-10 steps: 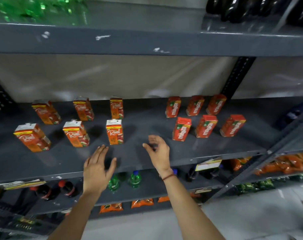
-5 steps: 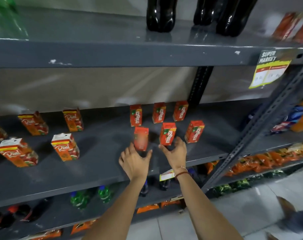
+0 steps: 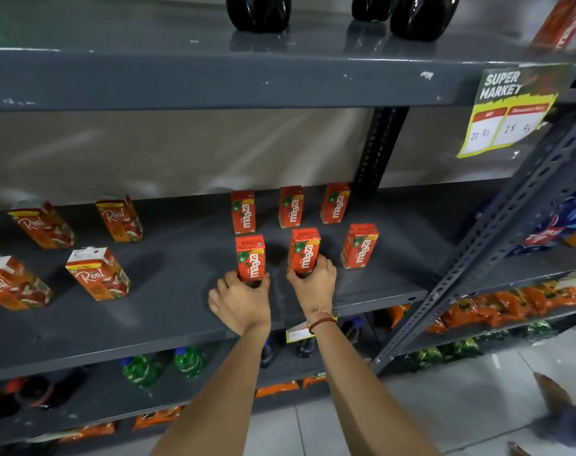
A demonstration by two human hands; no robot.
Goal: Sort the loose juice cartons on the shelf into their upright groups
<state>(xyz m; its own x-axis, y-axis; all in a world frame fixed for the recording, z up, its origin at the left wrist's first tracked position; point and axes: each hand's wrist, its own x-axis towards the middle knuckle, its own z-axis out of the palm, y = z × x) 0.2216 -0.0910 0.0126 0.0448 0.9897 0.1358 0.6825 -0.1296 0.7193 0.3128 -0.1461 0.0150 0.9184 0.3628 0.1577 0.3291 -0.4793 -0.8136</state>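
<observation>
On the grey metal shelf (image 3: pixel 181 311), near its front edge, the left hand (image 3: pixel 239 302) is wrapped around the bottom of a small red Maaza juice carton (image 3: pixel 250 258). The right hand (image 3: pixel 314 284) is closed the same way around the bottom of the next red Maaza carton (image 3: pixel 303 250), just beside the first. Both boxes stand straight up.

A second ago both hands were open and flat over a bare part of the shelf, close to the bigger orange Real cartons (image 3: pixel 97 273). Now they have slid to the right and each has grabbed a small box. It looks like the big boxes are done, and the small ones are getting lined up.

A third front box (image 3: pixel 359 246) stands a little apart to the right. Three more little red boxes (image 3: pixel 290 207) stand in a row behind, close to the back wall. All six are up on end, so this group looks almost neat. The two held boxes may just need a small push to sit even with the rest.

Up above, a yellow price tag (image 3: pixel 507 120) hangs from the top shelf, under some dark bottles (image 3: pixel 258 11).
</observation>
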